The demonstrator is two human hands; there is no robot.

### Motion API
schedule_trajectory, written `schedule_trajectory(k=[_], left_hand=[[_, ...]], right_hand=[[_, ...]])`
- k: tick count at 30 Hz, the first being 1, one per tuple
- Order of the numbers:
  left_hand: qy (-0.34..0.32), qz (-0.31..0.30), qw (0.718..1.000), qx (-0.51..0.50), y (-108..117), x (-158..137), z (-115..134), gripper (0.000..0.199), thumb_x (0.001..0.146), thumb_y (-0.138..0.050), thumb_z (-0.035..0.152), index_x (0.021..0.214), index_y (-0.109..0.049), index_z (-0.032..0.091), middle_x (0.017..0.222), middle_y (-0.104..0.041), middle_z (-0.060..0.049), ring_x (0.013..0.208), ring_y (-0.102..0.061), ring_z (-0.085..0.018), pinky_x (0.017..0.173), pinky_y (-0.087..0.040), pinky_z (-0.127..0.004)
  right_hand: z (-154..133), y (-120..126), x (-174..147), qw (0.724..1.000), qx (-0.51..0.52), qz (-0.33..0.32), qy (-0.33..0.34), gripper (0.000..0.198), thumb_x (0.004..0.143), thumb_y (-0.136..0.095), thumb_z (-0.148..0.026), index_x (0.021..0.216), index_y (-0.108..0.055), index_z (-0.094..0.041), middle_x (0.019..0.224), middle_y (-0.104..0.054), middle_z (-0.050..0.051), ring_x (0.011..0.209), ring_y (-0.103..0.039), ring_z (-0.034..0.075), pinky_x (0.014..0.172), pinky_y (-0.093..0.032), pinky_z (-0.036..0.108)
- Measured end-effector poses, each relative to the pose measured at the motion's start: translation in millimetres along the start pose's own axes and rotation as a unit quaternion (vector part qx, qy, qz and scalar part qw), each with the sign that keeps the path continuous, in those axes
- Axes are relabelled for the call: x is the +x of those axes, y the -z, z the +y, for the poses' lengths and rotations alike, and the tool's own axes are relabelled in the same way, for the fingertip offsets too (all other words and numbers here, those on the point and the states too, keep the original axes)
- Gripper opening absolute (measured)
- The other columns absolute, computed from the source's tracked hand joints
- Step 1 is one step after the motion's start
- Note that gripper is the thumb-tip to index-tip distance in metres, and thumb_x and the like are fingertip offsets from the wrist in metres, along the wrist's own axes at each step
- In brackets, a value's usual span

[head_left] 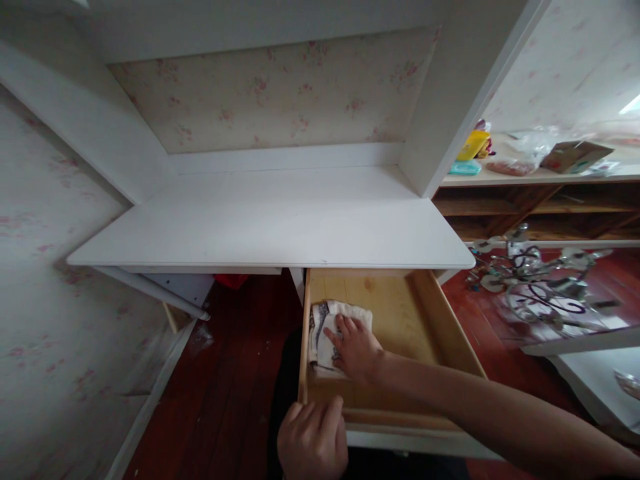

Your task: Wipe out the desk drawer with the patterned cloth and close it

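Observation:
A light wooden drawer (400, 300) is pulled out from under the white desk. Inside it, at the left, a folded white cloth (357, 312) with dark printed marks lies on the drawer bottom. My right hand (356, 350) rests on this cloth, fingers spread and palm down, the forearm reaching across the drawer from the right. My left hand (313, 440) is closed at the drawer's front left corner, knuckles up; its fingertips are hidden, and it covers the corner it grips.
The white desktop (280, 220) extends above the drawer, with an upright side panel (465, 87) at right. On the red wooden floor (220, 393) at right lies a chandelier (543, 287). Behind it, a low shelf (500, 207) carries plastic bags, a carton (575, 157) and a yellow container (473, 145).

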State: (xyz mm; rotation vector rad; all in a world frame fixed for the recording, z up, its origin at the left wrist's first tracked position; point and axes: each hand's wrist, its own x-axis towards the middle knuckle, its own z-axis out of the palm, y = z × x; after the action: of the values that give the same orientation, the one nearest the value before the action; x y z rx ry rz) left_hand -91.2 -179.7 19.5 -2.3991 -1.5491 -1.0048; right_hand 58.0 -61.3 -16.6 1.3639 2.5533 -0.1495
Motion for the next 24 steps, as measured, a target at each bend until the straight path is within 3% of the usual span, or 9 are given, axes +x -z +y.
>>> schedule_trajectory(k=[6,10,15,20,24], left_hand=[[-0.003,0.002,1.0,-0.001,-1.3,-3.1,-2.5,0.019,0.084,-0.049,0.013,0.089,-0.065,0.021,0.058,-0.058,0.001,0.053,-0.054,-0.013,0.057,-0.03,-0.034],[-0.007,0.004,1.0,0.0,-1.2,-2.7,-3.1,0.019,0.085,-0.048,0.014,0.091,-0.065,0.021,0.058,-0.059,0.001,0.054,-0.054,-0.013,0.058,-0.031,-0.034],[-0.019,0.005,1.0,0.001,-0.9,-2.3,-3.7,0.019,0.085,-0.049,0.013,0.092,-0.065,0.02,0.059,-0.059,0.0,0.054,-0.054,-0.013,0.058,-0.031,-0.034],[-0.011,0.011,1.0,-0.005,-2.9,-3.7,-3.5,0.019,0.086,-0.049,0.013,0.093,-0.065,0.019,0.06,-0.06,0.001,0.056,-0.055,-0.013,0.061,-0.032,-0.033],[-0.017,0.001,1.0,-0.001,-3.6,-5.0,-4.9,0.019,0.086,-0.049,0.014,0.093,-0.066,0.02,0.06,-0.06,0.001,0.055,-0.055,-0.013,0.06,-0.032,-0.032]], right_hand=[[36.0,14.9,51.0,0.996,0.049,0.015,-0.079,0.07,0.084,-0.053,-0.051,0.145,-0.039,-0.022,0.151,-0.029,0.019,0.13,-0.033,0.039,0.1,-0.025,0.052],[55.7,13.0,58.6,0.994,0.076,0.014,-0.079,0.07,0.085,-0.052,-0.05,0.147,-0.035,-0.024,0.153,-0.025,0.017,0.135,-0.026,0.039,0.104,-0.019,0.055],[102.0,3.1,33.3,0.993,0.084,-0.034,-0.069,0.076,0.079,-0.059,-0.05,0.147,-0.035,-0.026,0.152,-0.027,0.016,0.136,-0.029,0.035,0.105,-0.025,0.052],[164.8,-9.5,-15.1,0.982,0.088,-0.062,-0.153,0.085,0.071,-0.065,-0.045,0.145,-0.037,-0.014,0.15,-0.029,0.021,0.132,-0.036,0.038,0.101,-0.035,0.052],[183.6,-15.0,-43.9,0.979,0.093,-0.065,-0.172,0.089,0.069,-0.067,-0.04,0.146,-0.034,-0.009,0.149,-0.031,0.023,0.12,-0.05,0.038,0.095,-0.043,0.049]])
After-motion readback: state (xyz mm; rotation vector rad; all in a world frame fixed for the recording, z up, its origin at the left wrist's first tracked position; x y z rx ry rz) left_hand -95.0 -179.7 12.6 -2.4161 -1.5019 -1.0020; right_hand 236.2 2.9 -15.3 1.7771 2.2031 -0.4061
